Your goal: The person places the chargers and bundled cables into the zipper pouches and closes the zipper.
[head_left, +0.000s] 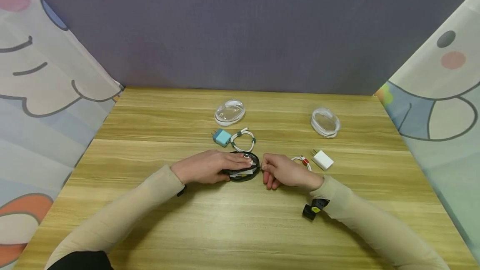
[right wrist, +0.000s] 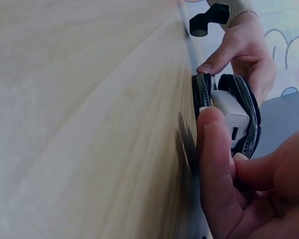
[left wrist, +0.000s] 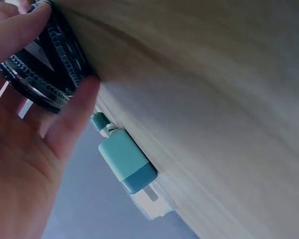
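A round zippered case [head_left: 256, 174] with black edging and a see-through cover lies on the table in front of me. It gapes open toward the right, and a white charger [right wrist: 231, 112] shows inside it. My left hand [head_left: 213, 166] holds the case, fingers across its top and thumb at the near lower edge. At the right edge my right hand [head_left: 286, 171] pinches the case's rim between thumb and curled fingers. Whether a zip pull is under those fingertips is hidden. A white cable with a red tie [head_left: 305, 162] lies partly covered behind the right hand.
Beyond the case lie a teal charger [head_left: 223, 137] and a coiled white cable with green ties [head_left: 253, 140]. A white charger [head_left: 323, 160] is at the right. Two round clear cases with white edging, one left [head_left: 224, 123] and one right [head_left: 318, 130], sit farther back.
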Demonstrator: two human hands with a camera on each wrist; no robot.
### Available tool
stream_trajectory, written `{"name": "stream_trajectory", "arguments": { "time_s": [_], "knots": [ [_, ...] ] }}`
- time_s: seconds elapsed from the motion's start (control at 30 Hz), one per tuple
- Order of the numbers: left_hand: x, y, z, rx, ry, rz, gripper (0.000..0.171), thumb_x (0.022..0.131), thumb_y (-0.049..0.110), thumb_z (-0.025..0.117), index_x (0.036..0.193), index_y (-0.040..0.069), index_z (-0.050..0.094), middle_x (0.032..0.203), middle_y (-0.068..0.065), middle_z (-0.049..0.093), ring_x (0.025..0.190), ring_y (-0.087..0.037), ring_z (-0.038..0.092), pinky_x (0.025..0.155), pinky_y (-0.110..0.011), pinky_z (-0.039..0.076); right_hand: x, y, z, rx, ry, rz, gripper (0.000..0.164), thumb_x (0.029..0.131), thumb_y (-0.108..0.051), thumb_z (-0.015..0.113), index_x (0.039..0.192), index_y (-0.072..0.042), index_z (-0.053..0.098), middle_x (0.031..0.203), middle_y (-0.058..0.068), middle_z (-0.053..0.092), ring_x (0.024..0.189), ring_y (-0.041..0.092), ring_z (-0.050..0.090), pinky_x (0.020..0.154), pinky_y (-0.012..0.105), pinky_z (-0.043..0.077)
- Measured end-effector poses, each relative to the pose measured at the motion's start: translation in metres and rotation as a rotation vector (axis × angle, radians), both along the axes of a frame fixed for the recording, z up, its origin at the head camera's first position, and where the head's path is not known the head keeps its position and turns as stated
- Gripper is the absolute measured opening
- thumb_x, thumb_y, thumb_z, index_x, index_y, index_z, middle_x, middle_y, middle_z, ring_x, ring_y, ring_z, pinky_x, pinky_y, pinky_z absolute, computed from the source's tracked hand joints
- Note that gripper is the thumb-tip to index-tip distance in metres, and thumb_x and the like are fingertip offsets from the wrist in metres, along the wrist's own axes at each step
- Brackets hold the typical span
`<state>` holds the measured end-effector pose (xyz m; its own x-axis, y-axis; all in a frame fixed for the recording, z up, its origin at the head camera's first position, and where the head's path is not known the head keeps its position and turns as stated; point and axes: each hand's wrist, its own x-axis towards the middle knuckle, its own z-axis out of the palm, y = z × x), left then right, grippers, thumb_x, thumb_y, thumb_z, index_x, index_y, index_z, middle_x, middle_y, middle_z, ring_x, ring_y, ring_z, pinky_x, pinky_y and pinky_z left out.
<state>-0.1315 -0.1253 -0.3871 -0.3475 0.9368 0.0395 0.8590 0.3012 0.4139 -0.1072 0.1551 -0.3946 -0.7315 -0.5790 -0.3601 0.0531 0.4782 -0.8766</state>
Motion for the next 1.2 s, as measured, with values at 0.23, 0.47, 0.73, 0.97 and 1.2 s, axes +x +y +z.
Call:
{"name": "stream_trajectory", "arguments": {
  "time_s": [0.23,0.47,0.73,0.97,1.2],
  "knots": [
    [0.000,0.002,0.000,0.046,0.059,-0.011,0.069,0.086,0.010,0.078,0.148,0.013,0.049,0.152,-0.001,0.046,0.142,-0.027,0.037,0.115,-0.043,0.030,-0.002,-0.003,0.000,-0.009,0.015,-0.079,0.019,0.106,-0.004,0.041,0.095,0.004,0.054,0.075,0.011,0.068,0.062,0.023,0.068,0.055,0.037,0.058],
    [-0.001,0.007,0.002,0.110,0.008,0.041,0.054,0.092,0.008,0.071,0.144,0.011,0.055,0.148,0.001,0.051,0.139,-0.025,0.042,0.113,-0.035,0.033,-0.005,-0.008,-0.002,-0.034,0.007,-0.152,0.019,0.107,-0.006,0.042,0.095,0.004,0.054,0.076,0.012,0.068,0.063,0.023,0.069,0.058,0.037,0.059],
    [0.001,0.010,0.004,0.128,0.031,0.051,0.046,0.097,0.011,0.065,0.142,0.009,0.057,0.145,-0.002,0.054,0.135,-0.026,0.047,0.113,-0.036,0.034,-0.006,-0.010,-0.002,-0.041,-0.005,-0.180,0.019,0.107,-0.007,0.042,0.096,0.004,0.052,0.078,0.013,0.068,0.065,0.024,0.069,0.059,0.037,0.059],
    [0.003,0.008,0.007,0.081,0.152,-0.026,0.045,0.091,0.021,0.075,0.135,0.021,0.065,0.149,-0.004,0.050,0.137,-0.029,0.045,0.110,-0.039,0.038,-0.007,-0.010,-0.003,-0.050,-0.018,-0.181,0.019,0.107,-0.007,0.041,0.098,0.006,0.052,0.078,0.013,0.068,0.065,0.024,0.069,0.059,0.036,0.059],
    [0.009,0.008,0.012,-0.117,0.410,-0.068,0.057,0.085,0.013,0.079,0.138,0.025,0.062,0.155,-0.004,0.041,0.141,-0.031,0.038,0.106,-0.041,0.042,-0.008,-0.008,-0.001,-0.056,-0.026,-0.186,0.019,0.107,-0.006,0.041,0.098,0.006,0.052,0.078,0.014,0.067,0.064,0.023,0.068,0.058,0.036,0.059]
  ]
}}
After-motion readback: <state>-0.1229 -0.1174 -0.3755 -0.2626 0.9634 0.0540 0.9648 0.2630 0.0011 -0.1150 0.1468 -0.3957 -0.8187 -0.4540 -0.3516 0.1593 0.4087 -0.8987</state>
